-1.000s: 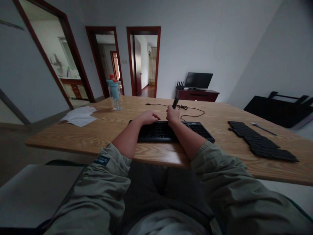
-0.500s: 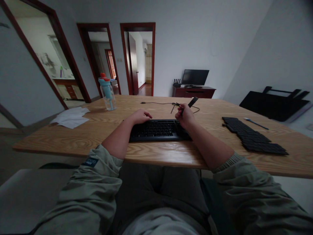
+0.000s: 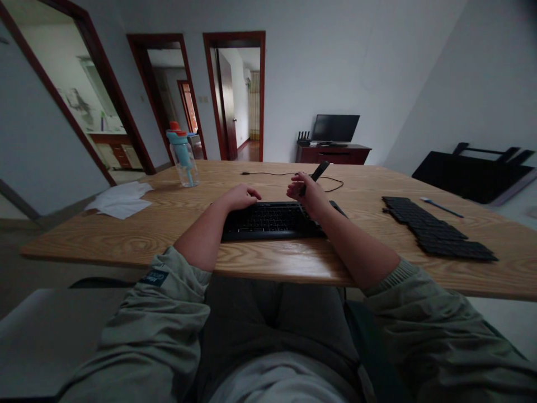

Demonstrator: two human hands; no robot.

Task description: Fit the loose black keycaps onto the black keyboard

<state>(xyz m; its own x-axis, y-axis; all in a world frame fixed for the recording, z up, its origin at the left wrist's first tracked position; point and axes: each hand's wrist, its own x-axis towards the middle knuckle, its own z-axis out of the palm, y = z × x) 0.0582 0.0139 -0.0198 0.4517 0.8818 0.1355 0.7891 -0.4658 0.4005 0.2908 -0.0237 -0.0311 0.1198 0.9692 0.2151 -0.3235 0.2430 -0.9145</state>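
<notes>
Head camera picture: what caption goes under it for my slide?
Left hand rests on a black keyboard while the right hand holds a dark pen-like tool.

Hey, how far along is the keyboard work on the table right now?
Done: rows of loose black keycaps lie to the right on the table. In hand: the right hand holds a dark tool above the keyboard; the left hand rests on its far edge. Left: many keys look still seated.
</notes>
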